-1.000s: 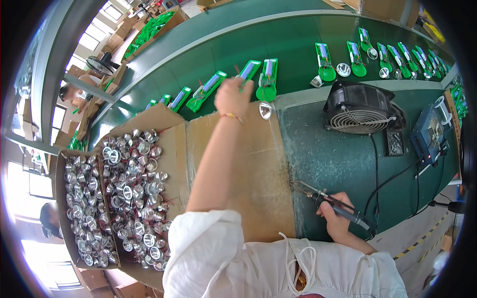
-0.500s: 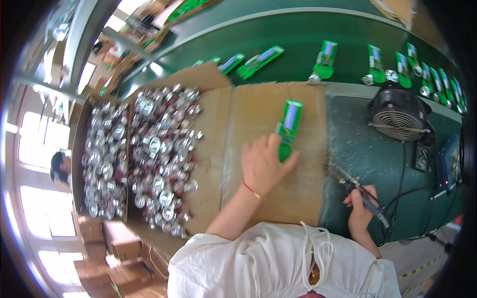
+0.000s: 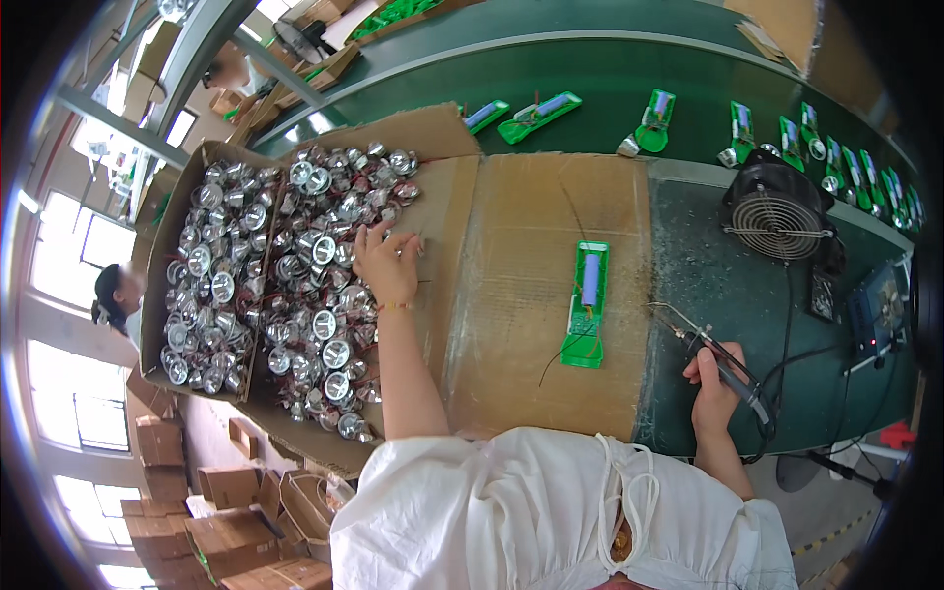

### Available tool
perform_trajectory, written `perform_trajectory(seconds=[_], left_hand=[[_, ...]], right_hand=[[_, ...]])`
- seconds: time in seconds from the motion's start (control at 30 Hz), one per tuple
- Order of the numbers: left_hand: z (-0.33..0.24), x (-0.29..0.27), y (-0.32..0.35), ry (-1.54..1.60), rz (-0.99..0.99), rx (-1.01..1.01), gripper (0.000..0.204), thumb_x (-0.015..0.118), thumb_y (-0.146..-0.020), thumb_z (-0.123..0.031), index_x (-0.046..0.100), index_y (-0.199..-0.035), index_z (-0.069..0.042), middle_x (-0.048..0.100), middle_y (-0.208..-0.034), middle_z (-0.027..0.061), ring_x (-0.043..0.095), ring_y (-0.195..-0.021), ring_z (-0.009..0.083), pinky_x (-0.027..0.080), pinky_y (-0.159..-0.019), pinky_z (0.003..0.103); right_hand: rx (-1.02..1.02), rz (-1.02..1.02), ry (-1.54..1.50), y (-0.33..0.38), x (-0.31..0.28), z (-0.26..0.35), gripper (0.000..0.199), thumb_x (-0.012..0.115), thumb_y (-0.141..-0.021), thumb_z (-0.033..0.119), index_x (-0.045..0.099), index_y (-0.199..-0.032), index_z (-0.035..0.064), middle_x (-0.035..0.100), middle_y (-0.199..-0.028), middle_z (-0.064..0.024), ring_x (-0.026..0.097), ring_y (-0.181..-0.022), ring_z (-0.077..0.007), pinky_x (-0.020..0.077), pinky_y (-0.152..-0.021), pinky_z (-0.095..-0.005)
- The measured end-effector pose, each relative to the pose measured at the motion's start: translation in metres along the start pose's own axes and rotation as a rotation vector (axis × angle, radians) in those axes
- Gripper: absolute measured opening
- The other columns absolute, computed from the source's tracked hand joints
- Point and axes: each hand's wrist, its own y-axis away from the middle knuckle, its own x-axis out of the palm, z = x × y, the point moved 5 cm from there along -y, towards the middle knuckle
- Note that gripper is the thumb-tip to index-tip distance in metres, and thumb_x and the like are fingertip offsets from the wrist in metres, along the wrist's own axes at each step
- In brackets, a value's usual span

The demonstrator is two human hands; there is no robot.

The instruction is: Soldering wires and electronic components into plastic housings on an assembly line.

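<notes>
My left hand (image 3: 388,267) is over the right edge of the pile of small silver reflector cups (image 3: 324,251), fingers bent and apart. No cup shows clearly in its fingers. The cups have shiny round faces and reddish wires, and fill a cardboard box (image 3: 202,388). A green plastic housing (image 3: 586,346) lies on the cardboard mat in front of me, with a lilac cylindrical battery (image 3: 591,280), a small green circuit board and thin wires in it. My right hand (image 3: 716,393) grips a soldering iron (image 3: 733,382), its thin bent tip pointing up-left beside the mat, apart from the housing.
A black fan with a round grille (image 3: 777,231) stands at the right, near a blue powered unit (image 3: 878,310) and cables. Beyond the mat (image 3: 521,206), more green housings (image 3: 654,123) lie along the green belt (image 3: 590,59). Other people are at the far left.
My left hand has left the green housing and moved left to the reflector cups. The housing now lies nearer me and straighter on the mat. My right hand still holds the soldering iron.
</notes>
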Motion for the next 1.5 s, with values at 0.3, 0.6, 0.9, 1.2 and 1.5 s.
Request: perform_trajectory(seconds=[0.3, 0.6, 0.9, 1.2, 1.5], left_hand=[[-0.106, -0.008, 0.092, 1.082, 0.582, -0.373, 0.007, 0.059, -0.080, -0.006, 0.057, -0.081, 0.001, 0.060, -0.074, 0.0025, 0.056, -0.067, 0.0056, 0.045, -0.061, 0.020], [-0.142, -0.007, 0.126, 0.905, 0.580, -0.084, 0.013, 0.065, -0.078, -0.012, 0.061, -0.075, 0.000, 0.057, -0.073, 0.0099, 0.057, -0.063, 0.0186, 0.045, -0.056, 0.026], [-0.144, -0.001, 0.128, 0.916, 0.601, -0.071, 0.014, 0.063, -0.079, -0.011, 0.060, -0.074, 0.002, 0.057, -0.076, 0.0104, 0.056, -0.063, 0.0185, 0.045, -0.056, 0.027], [-0.142, 0.002, 0.129, 0.946, 0.600, -0.107, 0.013, 0.062, -0.079, -0.010, 0.059, -0.074, 0.002, 0.057, -0.075, 0.0104, 0.054, -0.061, 0.0177, 0.043, -0.054, 0.027], [-0.144, 0.001, 0.128, 0.904, 0.606, -0.104, 0.013, 0.062, -0.078, -0.010, 0.059, -0.073, 0.001, 0.056, -0.074, 0.0106, 0.054, -0.059, 0.0175, 0.043, -0.053, 0.027]], right_hand=[[-0.051, 0.154, -0.002, 0.014, 0.018, 0.018, 0.013, 0.060, -0.082, 0.008, 0.050, -0.085, -0.0003, 0.058, -0.064, -0.0070, 0.055, -0.056, -0.0091, 0.0427, -0.051, -0.0200], [-0.192, 0.295, 0.108, 0.022, 0.049, 0.014, 0.016, 0.064, -0.079, 0.008, 0.052, -0.083, -0.0008, 0.062, -0.063, -0.0065, 0.058, -0.054, -0.0084, 0.0457, -0.050, -0.0219], [-0.119, 0.302, 0.097, 0.020, 0.056, 0.008, 0.014, 0.061, -0.081, 0.006, 0.049, -0.084, -0.0013, 0.058, -0.068, -0.0082, 0.057, -0.057, -0.0108, 0.0469, -0.052, -0.0231], [0.048, 0.193, -0.093, 0.018, 0.053, 0.004, 0.011, 0.060, -0.082, 0.006, 0.050, -0.082, 0.0008, 0.059, -0.063, -0.0060, 0.055, -0.054, -0.0076, 0.0422, -0.048, -0.0195], [-0.017, 0.207, -0.083, 0.020, 0.046, 0.009, 0.012, 0.060, -0.083, 0.007, 0.050, -0.085, 0.0002, 0.059, -0.067, -0.0069, 0.056, -0.057, -0.0086, 0.0432, -0.049, -0.0201]])
